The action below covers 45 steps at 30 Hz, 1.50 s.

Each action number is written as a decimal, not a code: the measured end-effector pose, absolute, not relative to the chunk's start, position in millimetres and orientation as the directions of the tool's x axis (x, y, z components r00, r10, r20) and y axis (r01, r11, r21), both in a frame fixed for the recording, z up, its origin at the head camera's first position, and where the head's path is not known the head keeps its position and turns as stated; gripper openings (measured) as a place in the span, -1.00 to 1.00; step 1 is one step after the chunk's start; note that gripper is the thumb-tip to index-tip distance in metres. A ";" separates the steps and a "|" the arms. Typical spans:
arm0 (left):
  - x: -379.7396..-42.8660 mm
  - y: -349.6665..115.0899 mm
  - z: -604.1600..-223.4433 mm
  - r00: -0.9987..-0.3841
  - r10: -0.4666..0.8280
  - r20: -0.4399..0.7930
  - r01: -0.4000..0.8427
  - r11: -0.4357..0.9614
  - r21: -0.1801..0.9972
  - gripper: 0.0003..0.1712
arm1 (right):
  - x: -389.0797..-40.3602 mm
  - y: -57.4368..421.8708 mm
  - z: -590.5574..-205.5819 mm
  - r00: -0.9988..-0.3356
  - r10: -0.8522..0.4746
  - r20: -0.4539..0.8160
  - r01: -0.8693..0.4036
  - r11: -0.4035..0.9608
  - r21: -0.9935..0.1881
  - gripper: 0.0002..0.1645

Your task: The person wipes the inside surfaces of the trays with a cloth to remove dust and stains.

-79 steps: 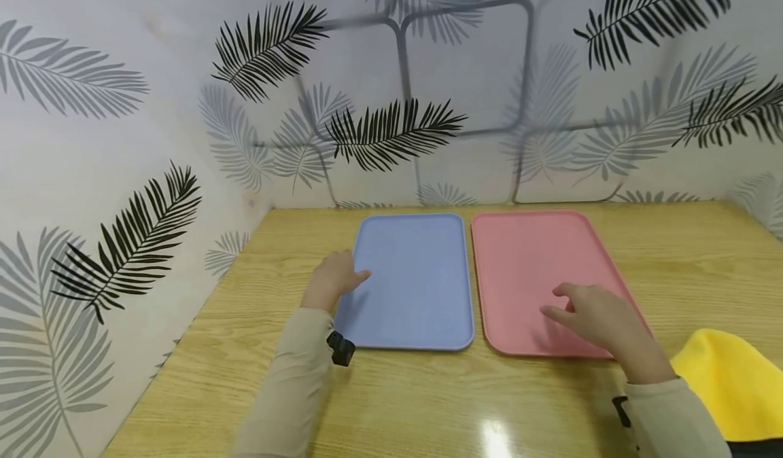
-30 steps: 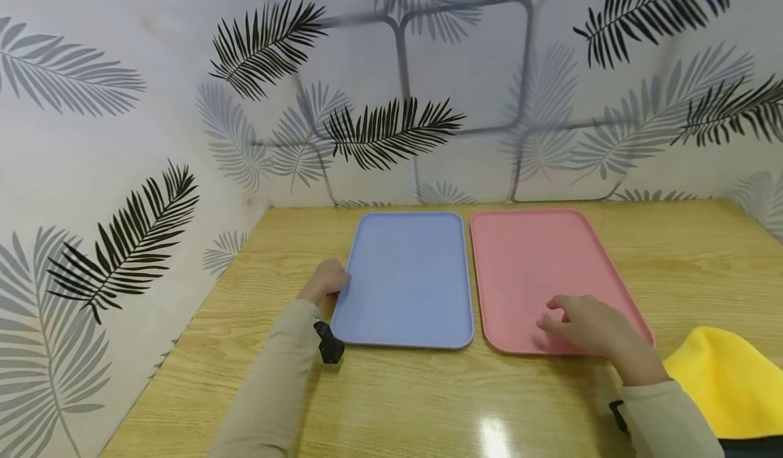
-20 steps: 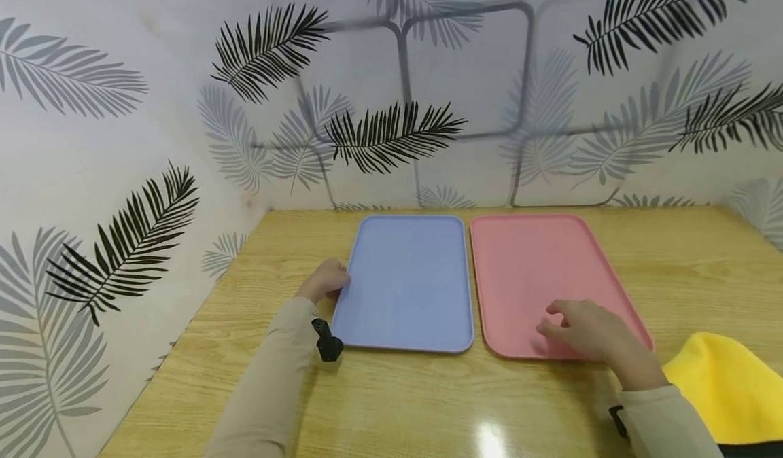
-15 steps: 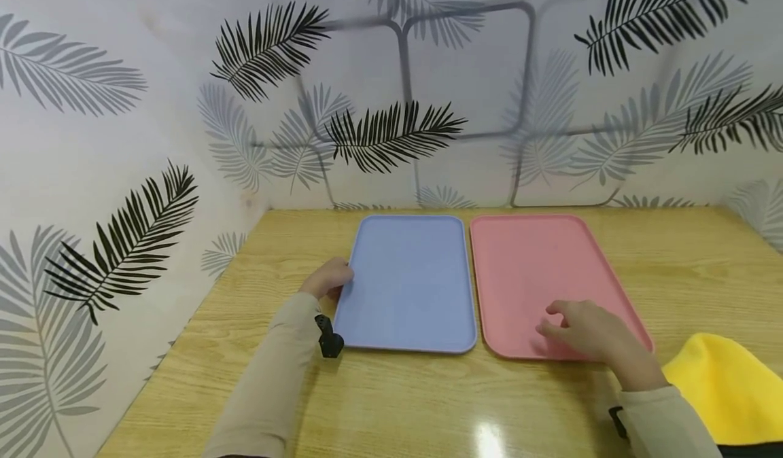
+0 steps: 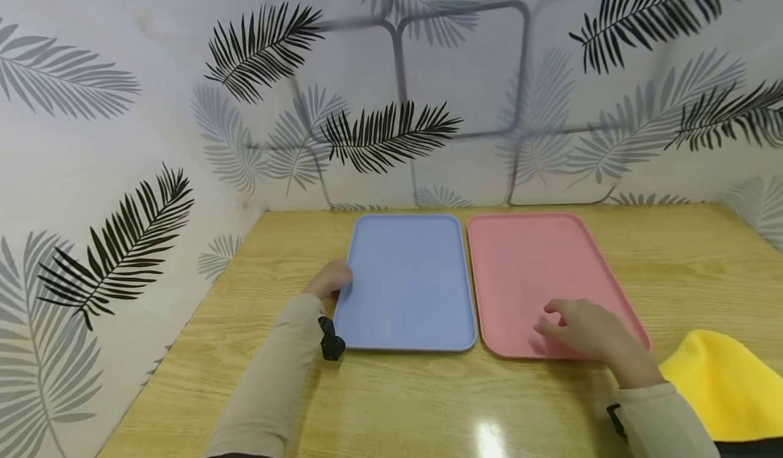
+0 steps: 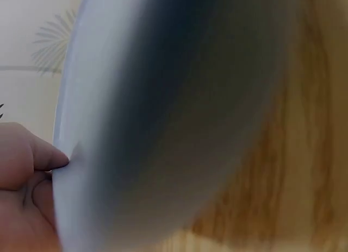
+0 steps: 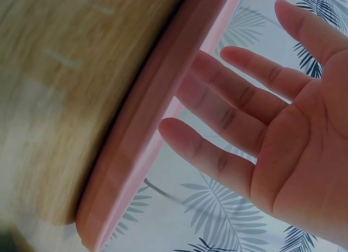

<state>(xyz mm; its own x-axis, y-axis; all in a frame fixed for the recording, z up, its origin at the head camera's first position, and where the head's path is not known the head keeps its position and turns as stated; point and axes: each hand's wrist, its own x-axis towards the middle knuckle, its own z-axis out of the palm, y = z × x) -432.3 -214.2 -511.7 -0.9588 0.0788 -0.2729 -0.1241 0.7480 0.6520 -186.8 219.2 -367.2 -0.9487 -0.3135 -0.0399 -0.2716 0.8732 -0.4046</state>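
Observation:
A blue tray [image 5: 405, 288] lies on the table, its long sides pointing away from me. My left hand [image 5: 331, 278] pinches its left rim. In the left wrist view, the thumb [image 6: 51, 156] presses on top of the tray [image 6: 76, 208] and the other fingers curl at the edge. Close beside it on the right is a pink tray [image 5: 520, 274]. Over the near right part of the pink tray hovers my right hand [image 5: 587, 329]. In the right wrist view its fingers [image 7: 234, 67] are spread and relaxed, holding nothing, near the pink rim [image 7: 147, 116].
A yellow cloth-like thing [image 5: 722, 383] with a dark lower edge lies at the right, next to the right sleeve [image 5: 663, 417]. Behind the wooden table [image 5: 391, 403] rises a wall covering [image 5: 459, 71] with a leaf pattern. A similar surface stands along the left side.
The left hand has gone from hovering over the blue tray's left edge to gripping that edge. The blue tray has shifted slightly right towards the pink one. The right hand has barely moved.

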 end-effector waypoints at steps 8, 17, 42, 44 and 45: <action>-387.2 -194.4 -463.3 -0.977 0.104 -0.185 -0.070 0.664 0.744 -0.75 | -185.8 219.4 -366.4 -0.950 -0.310 -0.042 -0.268 0.877 -0.400 -0.50; -489.5 -223.0 -570.8 -0.999 -0.037 0.019 -0.011 0.689 0.725 -0.32 | -184.2 218.8 -366.9 -0.945 -0.327 -0.029 -0.289 0.870 -0.400 -0.51; -292.1 -154.4 -385.4 -0.980 -0.169 0.104 0.047 0.315 0.948 -0.53 | -176.7 224.8 -365.1 -0.938 -0.347 0.003 -0.316 0.848 -0.425 -0.52; -274.7 -145.7 -368.8 -0.981 -0.172 0.086 0.029 0.311 0.950 -0.56 | -175.6 225.2 -364.9 -0.938 -0.345 0.008 -0.316 0.849 -0.424 -0.52; -269.2 -142.5 -364.8 -0.979 -0.174 0.103 0.044 0.316 0.948 -0.58 | -175.3 225.7 -364.7 -0.939 -0.344 0.007 -0.314 0.850 -0.422 -0.52</action>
